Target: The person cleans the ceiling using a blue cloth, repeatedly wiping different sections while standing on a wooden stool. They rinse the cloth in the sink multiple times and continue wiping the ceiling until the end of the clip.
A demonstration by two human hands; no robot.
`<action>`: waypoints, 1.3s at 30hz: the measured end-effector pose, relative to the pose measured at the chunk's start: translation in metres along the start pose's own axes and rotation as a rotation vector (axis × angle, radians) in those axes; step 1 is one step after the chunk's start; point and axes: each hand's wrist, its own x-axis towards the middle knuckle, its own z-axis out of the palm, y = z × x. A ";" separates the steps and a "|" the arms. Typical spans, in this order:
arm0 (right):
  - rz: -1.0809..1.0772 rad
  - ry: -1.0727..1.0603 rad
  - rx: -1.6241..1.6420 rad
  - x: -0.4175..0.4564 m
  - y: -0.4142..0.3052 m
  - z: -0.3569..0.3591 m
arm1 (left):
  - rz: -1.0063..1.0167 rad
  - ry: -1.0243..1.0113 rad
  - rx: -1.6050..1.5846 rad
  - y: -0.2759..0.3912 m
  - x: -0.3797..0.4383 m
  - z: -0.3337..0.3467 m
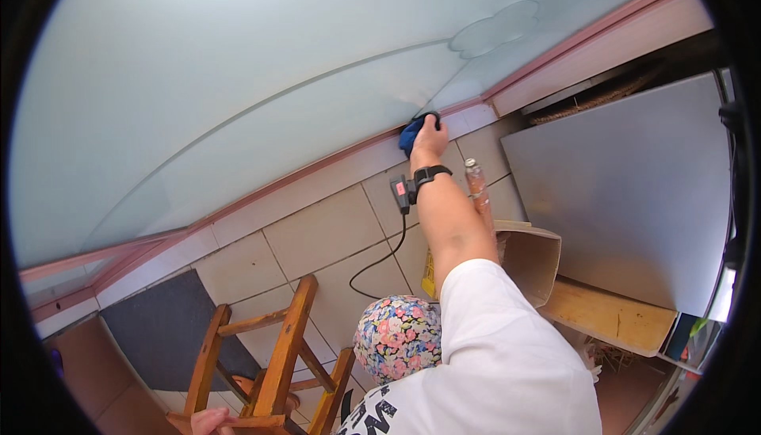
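Observation:
My right hand (431, 138) is stretched out, closed around a dark blue cloth (411, 135) that it presses near the lower edge of a large frosted glass panel (285, 138), by its pink frame. The wrist wears a black strap with a small cabled device (402, 194). At the bottom left, my left hand (209, 421) rests at the top of a brown wooden stool or ladder (284, 352); part of this hand is cut off by the picture's rim. A floral cap or cloth (399, 339) shows beside the white sleeve.
A wrapped roll or bottle (477, 184) stands by a cardboard box (529, 262), right of my forearm. Farther right are a large grey panel (624, 191) and a wooden board (612, 316). A dark mat (172, 334) lies on the tiled floor at left.

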 end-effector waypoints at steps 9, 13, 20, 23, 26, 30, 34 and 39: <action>0.158 0.060 -0.135 0.065 -0.022 -0.009 | -0.013 -0.104 0.006 -0.007 0.000 0.005; 0.218 0.048 -0.049 0.109 -0.031 -0.019 | -0.073 -0.088 0.027 0.004 0.002 0.008; 0.255 -0.026 0.134 0.014 -0.052 -0.019 | -0.019 -0.032 -0.022 -0.012 0.001 0.003; 0.045 0.006 0.007 -0.048 0.006 0.026 | 0.026 0.039 -0.041 -0.004 0.004 0.009; -0.019 -0.421 -0.064 -0.162 0.047 0.052 | 0.030 0.042 -0.062 -0.008 0.004 0.006; 0.455 -1.387 0.259 -0.277 0.019 0.024 | 0.029 0.081 -0.081 -0.008 0.006 -0.009; 0.834 -1.733 0.256 -0.281 -0.044 -0.009 | -0.003 0.152 -0.115 -0.014 -0.001 -0.030; 0.493 -2.103 0.194 -0.267 -0.077 -0.028 | 0.028 0.058 -0.127 -0.022 0.034 -0.045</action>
